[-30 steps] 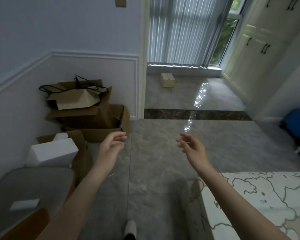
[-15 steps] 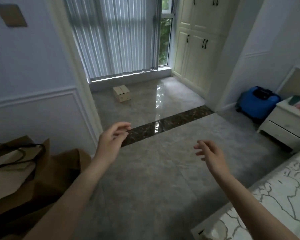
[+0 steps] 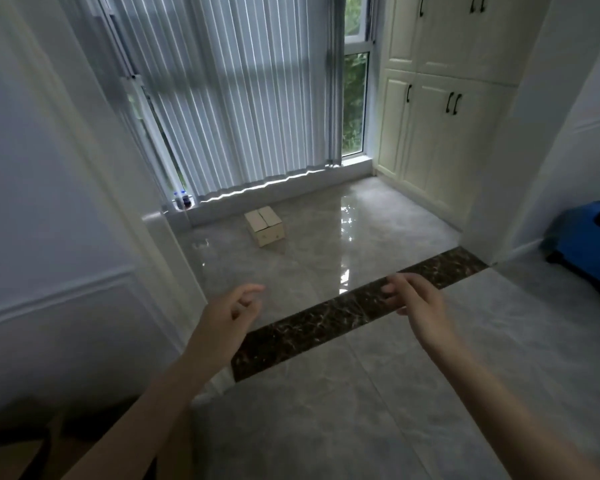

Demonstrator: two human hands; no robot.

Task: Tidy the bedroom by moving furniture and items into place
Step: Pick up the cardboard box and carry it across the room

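A small closed cardboard box [image 3: 264, 225] lies on the glossy tile floor just below the window blinds, well ahead of both hands. My left hand [image 3: 227, 315] reaches forward at centre left with loosely curled fingers and holds nothing. My right hand [image 3: 414, 299] is stretched out at centre right over the dark marble floor strip [image 3: 343, 315], fingers relaxed and empty. Both hands are far short of the box.
Vertical blinds [image 3: 229, 95] cover the window ahead. Cream cupboards [image 3: 440, 109] line the right wall. A blue suitcase [image 3: 591, 240] stands at the far right. A white wall corner [image 3: 146, 209] juts out on the left, with brown cardboard [image 3: 25, 452] at the bottom left. Small bottles [image 3: 182, 199] sit on the sill.
The view has swung up and moved toward the window alcove; the box now appears nearer. The cardboard pile, bed and nightstand have left the frame. Both hands stay raised and empty.
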